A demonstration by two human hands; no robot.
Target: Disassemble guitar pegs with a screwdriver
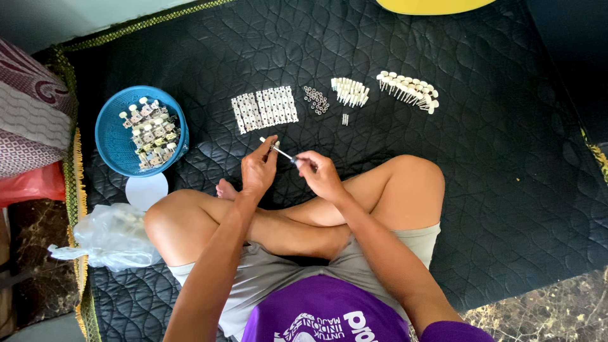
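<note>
1. Here the left hand [258, 170] pinches a small part [273, 145] just beyond the knees [405, 183].
2. The right hand [322, 175] grips a thin tool [283, 153] whose tip meets the part.
3. Beyond the knees lie white strips [265, 108], washers [316, 99] and pegs [409, 89].
4. A blue basket [109, 130] sits left.

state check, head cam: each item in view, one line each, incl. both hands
left hand: shut on small metal part, fingers pinched
right hand: shut on thin screwdriver, tip toward the part
thin screwdriver: lifted, tilted, off the mat
blue basket: upright, partly filled with finished pieces
metal plates: laid flat in rows
small rings: loose cluster
white pegs: piled
white-knobbed pins: lined in a row
plastic bag: crumpled, on the mat edge
</note>
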